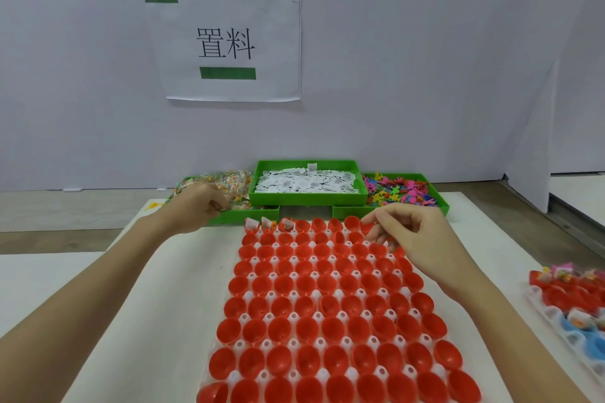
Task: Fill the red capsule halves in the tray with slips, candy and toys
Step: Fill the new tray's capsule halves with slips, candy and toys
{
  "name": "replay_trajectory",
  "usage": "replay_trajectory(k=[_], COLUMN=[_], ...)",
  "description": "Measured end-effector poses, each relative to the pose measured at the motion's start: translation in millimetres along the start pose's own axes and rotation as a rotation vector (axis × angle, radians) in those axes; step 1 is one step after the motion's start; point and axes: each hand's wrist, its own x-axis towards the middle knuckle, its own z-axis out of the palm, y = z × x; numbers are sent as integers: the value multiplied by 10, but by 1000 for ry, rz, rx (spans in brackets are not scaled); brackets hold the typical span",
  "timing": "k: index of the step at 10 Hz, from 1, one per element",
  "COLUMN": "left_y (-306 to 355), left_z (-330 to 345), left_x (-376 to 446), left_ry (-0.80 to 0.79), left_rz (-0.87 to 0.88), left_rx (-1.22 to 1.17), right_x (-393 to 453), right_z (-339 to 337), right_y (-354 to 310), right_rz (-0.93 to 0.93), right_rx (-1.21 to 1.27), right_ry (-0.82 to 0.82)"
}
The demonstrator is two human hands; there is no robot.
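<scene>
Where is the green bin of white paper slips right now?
In the head view, the green bin of white paper slips sits centre-back against the wall, between the candy bin and the toy bin, behind the capsule tray.

I read "置料" in black on the white paper sheet (229,42) taped to the wall. The slips (307,183) carry barcodes too small for me to read.

White-covered counter (157,275), bearing a white tray (322,342) of red capsule halves (330,304) at centre, three green bins (307,198) along its far edge, a second tray (556,321) at right.
</scene>
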Motion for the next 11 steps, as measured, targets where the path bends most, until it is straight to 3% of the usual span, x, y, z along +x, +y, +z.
replay_trajectory(k=[3, 5, 7, 8, 9, 11], left_y=[-19, 77, 574, 890, 1057, 1317], left_z=[-121, 8, 179, 276, 332, 250], left_x=[-20, -163, -572, -799, -960, -1042], left_ry=[121, 387, 738, 716, 650, 606], left_rz=[-18, -104, -412, -442, -422, -263], left_rx=[-7, -49, -553, -881, -1021, -970], right_x=[7, 7, 12, 22, 60, 613], right_z=[-7, -7, -2, 42, 112, 274], right_y=[25, 35, 61, 80, 103, 168], right_rz=[9, 11, 17, 15, -20, -98], right_rx=[12, 12, -9, -69, -231, -557], right_ry=[6, 6, 11, 32, 75, 83])
